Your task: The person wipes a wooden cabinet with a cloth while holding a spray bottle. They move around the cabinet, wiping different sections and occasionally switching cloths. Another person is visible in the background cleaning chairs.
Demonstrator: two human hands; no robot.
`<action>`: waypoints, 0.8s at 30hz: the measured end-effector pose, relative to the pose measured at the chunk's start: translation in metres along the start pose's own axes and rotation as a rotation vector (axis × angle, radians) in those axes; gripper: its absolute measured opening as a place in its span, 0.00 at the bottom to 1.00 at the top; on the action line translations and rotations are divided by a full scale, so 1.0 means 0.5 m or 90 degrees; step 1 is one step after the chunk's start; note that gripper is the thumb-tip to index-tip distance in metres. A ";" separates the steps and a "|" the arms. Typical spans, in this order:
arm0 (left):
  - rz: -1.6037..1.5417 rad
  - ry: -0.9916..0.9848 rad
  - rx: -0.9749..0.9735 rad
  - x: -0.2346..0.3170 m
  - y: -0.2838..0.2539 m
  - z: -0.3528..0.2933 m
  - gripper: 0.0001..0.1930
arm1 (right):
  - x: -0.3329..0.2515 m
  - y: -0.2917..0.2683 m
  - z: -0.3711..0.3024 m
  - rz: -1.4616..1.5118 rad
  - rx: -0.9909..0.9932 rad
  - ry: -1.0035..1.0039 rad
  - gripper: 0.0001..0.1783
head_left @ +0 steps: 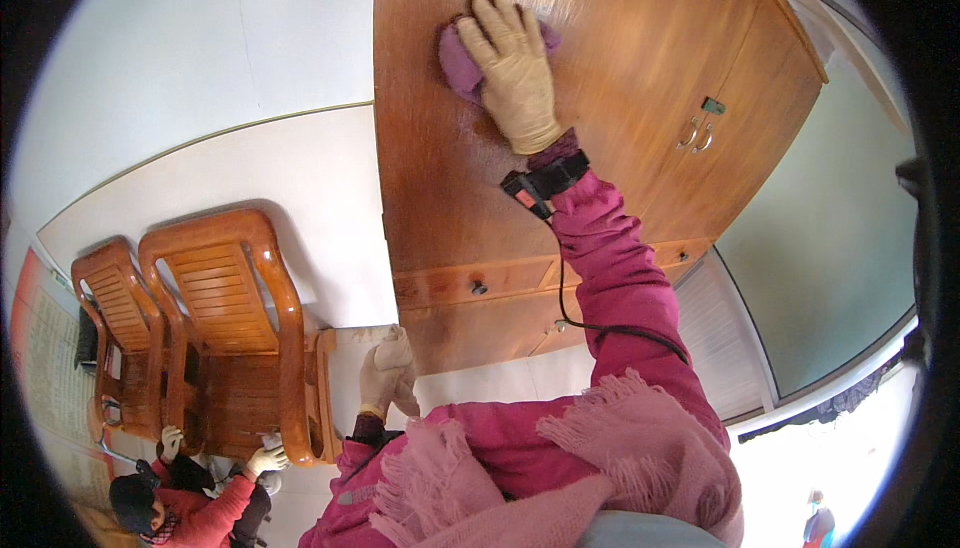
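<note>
I have the right hand laid over a purple cloth, which rests against the upper left part of the front of the cabinet; the gloved fingers are stretched out, slightly spread, flat on the cloth rather than curled round it. The left hand, gloved too, hangs by the cabinet's lower left corner, well apart from the cloth; its fingers look partly bent, but from here I can't tell whether they close on anything. I judge the cloth light, soft and limp, with nothing to break, so I would hold it through its middle under a broad palm, since a loose edge could slip away. The cabinet's wood looks glossy, and I expect cloth to slide easily on it. Left of the cabinet stand wooden chairs, with a co-worker close by them.
</note>
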State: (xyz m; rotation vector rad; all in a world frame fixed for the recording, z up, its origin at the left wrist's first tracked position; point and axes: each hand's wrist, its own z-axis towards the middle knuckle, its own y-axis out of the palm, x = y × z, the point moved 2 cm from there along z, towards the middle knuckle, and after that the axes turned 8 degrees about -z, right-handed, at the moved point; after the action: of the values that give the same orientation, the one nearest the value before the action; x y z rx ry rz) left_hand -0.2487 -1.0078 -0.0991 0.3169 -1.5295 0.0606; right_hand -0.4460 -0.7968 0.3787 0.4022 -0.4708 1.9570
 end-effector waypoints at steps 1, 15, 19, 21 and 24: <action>-0.027 0.020 -0.001 -0.003 0.001 0.002 0.25 | 0.028 -0.011 -0.003 -0.010 0.000 0.011 0.39; 0.046 -0.016 0.016 0.020 0.006 -0.004 0.27 | 0.543 -0.212 -0.159 -0.683 -0.126 0.568 0.18; 0.045 -0.103 -0.009 -0.021 0.004 0.018 0.27 | 0.683 -0.268 -0.206 -0.486 -0.091 0.761 0.21; 0.104 -0.020 -0.025 -0.023 0.010 0.030 0.27 | 0.731 -0.281 -0.210 -0.409 -0.010 0.815 0.23; 0.039 -0.024 -0.034 -0.024 0.022 0.036 0.27 | 0.781 -0.273 -0.185 -0.265 0.080 0.949 0.23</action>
State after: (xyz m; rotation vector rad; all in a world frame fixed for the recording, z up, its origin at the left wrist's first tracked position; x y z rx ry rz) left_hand -0.2693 -0.9999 -0.1089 0.2302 -1.5752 0.0628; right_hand -0.4871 -0.3940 0.5047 -0.8259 0.6508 1.3842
